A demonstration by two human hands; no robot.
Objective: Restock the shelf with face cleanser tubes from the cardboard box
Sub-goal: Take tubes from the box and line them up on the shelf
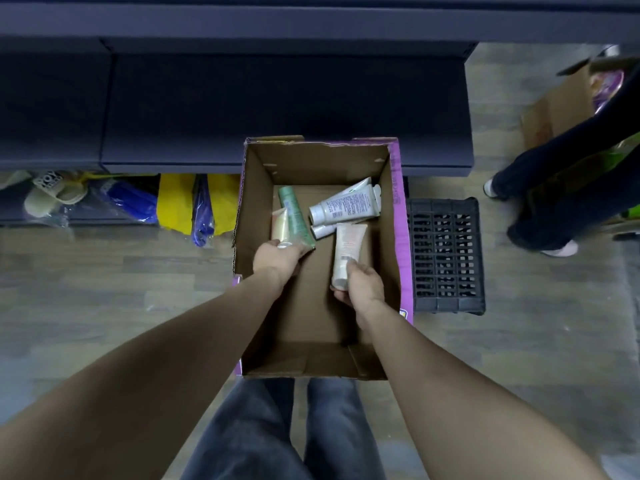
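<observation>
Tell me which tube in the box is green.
The green tube at the box's left side, its near end under the left hand. The cream tube beside it and the others are pale or white.

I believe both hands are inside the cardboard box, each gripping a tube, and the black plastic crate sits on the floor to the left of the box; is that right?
Not quite: the head view shows the black plastic crate on the floor to the right of the cardboard box. The rest holds: the left hand and right hand each grip a tube inside it.

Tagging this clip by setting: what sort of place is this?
Probably a shop aisle or stockroom: long dark blue shelving, an open brown cardboard box of cleanser tubes on the floor, and a black plastic crate beside it.
</observation>
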